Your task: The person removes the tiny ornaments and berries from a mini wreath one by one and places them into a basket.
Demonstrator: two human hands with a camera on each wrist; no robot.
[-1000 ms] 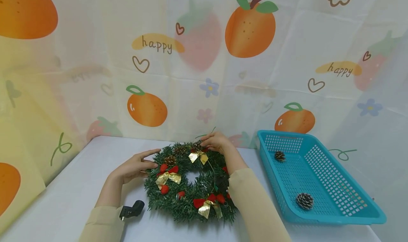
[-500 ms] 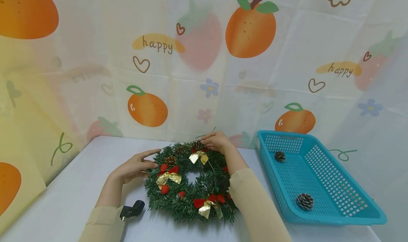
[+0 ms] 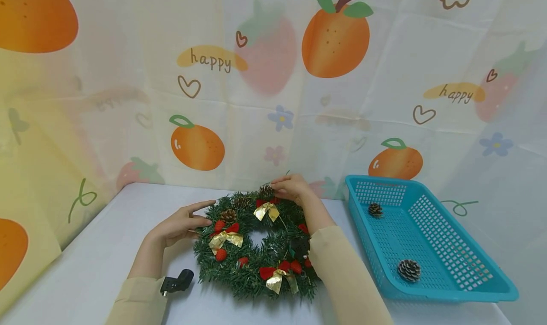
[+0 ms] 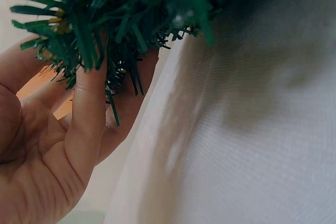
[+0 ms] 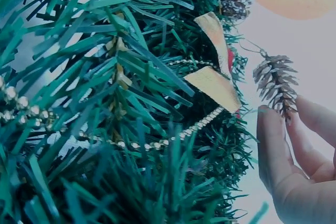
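A green artificial wreath (image 3: 249, 280), dressed with gold-and-red bows, red berries and pine cones, lies on the white-covered table. On its left rim my left hand (image 3: 176, 226) holds the edge, its fingers (image 4: 88, 114) reaching in among the branches. At the far side, my right hand (image 3: 295, 188) pinches a pine cone (image 5: 275, 83) by its tip between thumb and fingers. A thin wire or thread runs from the cone's other end toward the wreath. The cone stands just off the greenery, beside a gold bow (image 5: 218, 90) and a gold bead string (image 5: 157, 142).
A blue perforated basket (image 3: 397, 234) stands to the right with two loose pine cones (image 3: 409, 270) in it. A printed fruit curtain (image 3: 273, 139) hangs behind the table. A black device (image 3: 178, 282) sits at my left wrist.
My right hand has risen slightly at the wreath's far edge, and the pine cone in it has come up with it. My left hand and the wreath have stayed in place.
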